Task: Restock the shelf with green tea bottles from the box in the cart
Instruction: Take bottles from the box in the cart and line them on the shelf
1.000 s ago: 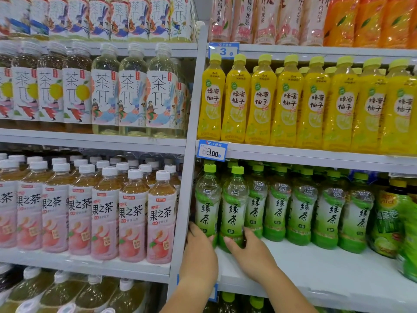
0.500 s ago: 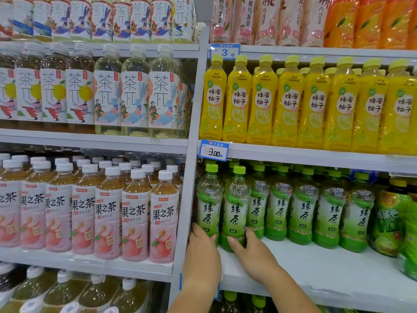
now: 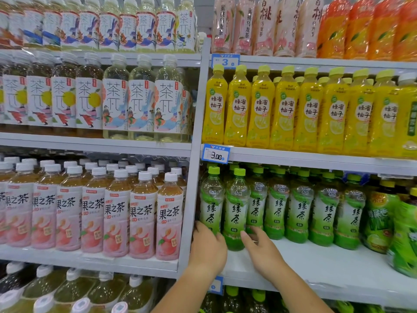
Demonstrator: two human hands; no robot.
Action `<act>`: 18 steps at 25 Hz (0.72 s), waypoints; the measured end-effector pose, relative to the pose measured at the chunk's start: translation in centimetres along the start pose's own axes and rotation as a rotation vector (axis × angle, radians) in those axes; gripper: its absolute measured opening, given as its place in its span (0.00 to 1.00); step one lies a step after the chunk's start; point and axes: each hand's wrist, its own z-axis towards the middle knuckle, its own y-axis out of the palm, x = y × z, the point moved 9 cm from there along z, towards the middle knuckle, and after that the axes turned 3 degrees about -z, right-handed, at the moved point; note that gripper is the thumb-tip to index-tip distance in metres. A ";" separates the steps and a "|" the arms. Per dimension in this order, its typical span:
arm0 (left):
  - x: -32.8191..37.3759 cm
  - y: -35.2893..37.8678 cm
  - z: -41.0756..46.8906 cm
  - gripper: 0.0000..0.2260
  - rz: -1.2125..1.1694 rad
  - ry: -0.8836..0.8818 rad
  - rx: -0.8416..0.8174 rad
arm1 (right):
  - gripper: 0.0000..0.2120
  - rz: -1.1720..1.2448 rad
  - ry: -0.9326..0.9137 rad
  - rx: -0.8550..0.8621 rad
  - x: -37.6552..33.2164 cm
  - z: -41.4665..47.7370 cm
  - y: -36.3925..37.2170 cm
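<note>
Green tea shelf (image 3: 316,263), front row.
Left hand (image 3: 208,247) fingers clamped round leftmost green tea bottle (image 3: 211,204) base; right hand (image 3: 262,251) fingers apart, thumb touching second green tea bottle (image 3: 235,211).

Both bare forearms slant up from the lower edge, the left hand (image 3: 208,249) back-up with fingers curled round the foot of the leftmost green-capped clear plastic tea bottle (image 3: 211,206), the right hand (image 3: 262,251) just beside it, thumb touching the neighbouring green-capped tea bottle (image 3: 236,213), fingers nearly straight
</note>
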 end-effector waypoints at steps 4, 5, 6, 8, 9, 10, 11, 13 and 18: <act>0.6 0.0 -0.4 0.16 -0.086 -0.017 -0.101 | 0.35 0.011 -0.007 -0.024 -0.4 -1.0 0.1; 0.5 0.0 -0.6 0.15 -0.117 -0.015 -0.123 | 0.35 0.015 -0.010 -0.021 -0.4 -1.3 0.1; 0.4 -0.1 -0.9 0.14 -0.141 -0.012 -0.145 | 0.34 0.014 -0.013 -0.015 -0.3 -1.6 0.0; 0.0 -0.3 -1.5 0.12 -0.181 -0.006 -0.183 | 0.31 0.025 -0.012 -0.001 -0.4 -2.2 -0.3; -0.2 -0.5 -1.7 0.09 -0.205 0.000 -0.193 | 0.29 0.046 -0.012 0.011 -0.4 -2.5 -0.5; -0.4 -0.6 -1.8 0.06 -0.222 -0.001 -0.201 | 0.27 0.072 -0.014 0.027 -0.3 -2.8 -0.9; -0.6 -0.7 -1.9 0.05 -0.228 -0.009 -0.214 | 0.24 0.095 -0.014 0.042 -0.1 -3.1 -1.2; -0.8 -0.5 -2.0 0.14 -0.248 -0.029 -0.267 | 0.18 0.129 -0.002 0.046 0.3 -3.6 -1.9; 0.1 -0.9 -3.4 0.22 -0.202 -0.109 -0.392 | 0.19 0.144 0.109 -0.021 0.0 -6.2 -3.1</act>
